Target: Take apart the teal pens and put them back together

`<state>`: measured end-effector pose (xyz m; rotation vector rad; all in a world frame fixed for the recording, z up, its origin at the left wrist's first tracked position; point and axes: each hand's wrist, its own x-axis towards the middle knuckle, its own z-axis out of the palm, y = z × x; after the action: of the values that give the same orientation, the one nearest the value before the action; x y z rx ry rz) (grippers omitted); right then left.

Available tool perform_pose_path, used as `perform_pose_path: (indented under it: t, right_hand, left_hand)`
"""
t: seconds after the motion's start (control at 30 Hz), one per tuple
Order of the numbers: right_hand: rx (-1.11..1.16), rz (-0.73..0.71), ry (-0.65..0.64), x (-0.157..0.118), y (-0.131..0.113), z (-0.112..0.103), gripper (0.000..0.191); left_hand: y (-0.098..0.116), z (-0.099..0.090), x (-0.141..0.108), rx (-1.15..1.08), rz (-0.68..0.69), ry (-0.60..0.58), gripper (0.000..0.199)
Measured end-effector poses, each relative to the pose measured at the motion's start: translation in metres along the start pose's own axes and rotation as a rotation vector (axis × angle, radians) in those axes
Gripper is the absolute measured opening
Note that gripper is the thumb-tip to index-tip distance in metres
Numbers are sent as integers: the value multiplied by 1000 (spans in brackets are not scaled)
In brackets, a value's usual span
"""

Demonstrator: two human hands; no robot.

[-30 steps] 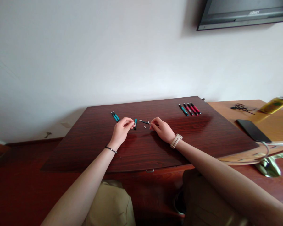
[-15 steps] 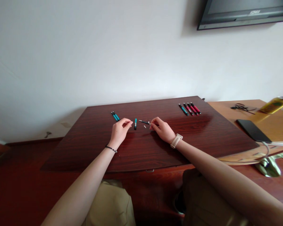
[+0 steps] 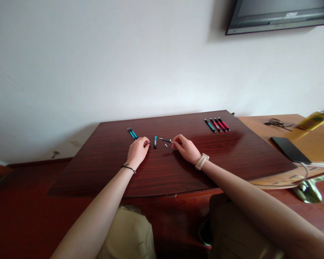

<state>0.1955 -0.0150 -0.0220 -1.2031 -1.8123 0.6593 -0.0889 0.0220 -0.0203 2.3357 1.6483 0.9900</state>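
My left hand [image 3: 138, 149] rests low over the table with its fingers curled together. A small bluish bit shows at its fingertips, too small to name. Just right of it lies a short teal and black pen barrel [image 3: 155, 142]. My right hand [image 3: 187, 148] is pinched at the right end of a slim black pen part [image 3: 165, 140] with a silvery tip pointing left. Under that part is a small pale piece [image 3: 166, 145] on the tabletop. Two teal pens [image 3: 132, 133] lie side by side beyond my left hand, their near ends partly hidden by it.
On the dark wooden table [image 3: 162, 172], a teal pen [image 3: 210, 125] and several red pens [image 3: 221, 124] line the far right. A lighter side table holds a black phone [image 3: 290, 149], a coiled cable [image 3: 278, 124] and a yellow can [image 3: 315, 120]. A television [image 3: 280, 18] hangs above.
My left hand has turned and lowered slightly, its fingers curling in, and a bluish bit now shows at its fingertips. My right hand and the pen parts have stayed in place.
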Motion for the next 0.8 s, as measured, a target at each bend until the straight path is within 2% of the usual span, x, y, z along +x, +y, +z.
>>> perform_pose_path:
  t: [0.17,0.37,0.8]
  right_hand:
    - [-2,6,12,0,0,-1,9]
    - [7,25,16,0,-1,-1,8]
    - [-21,26,61,4,3,-6,10]
  left_hand:
    - [5,-2,2,41,44,-20,14]
    - [7,-3,3,27,3,-59,15]
    - [0,-2,2,-41,12,-28,15]
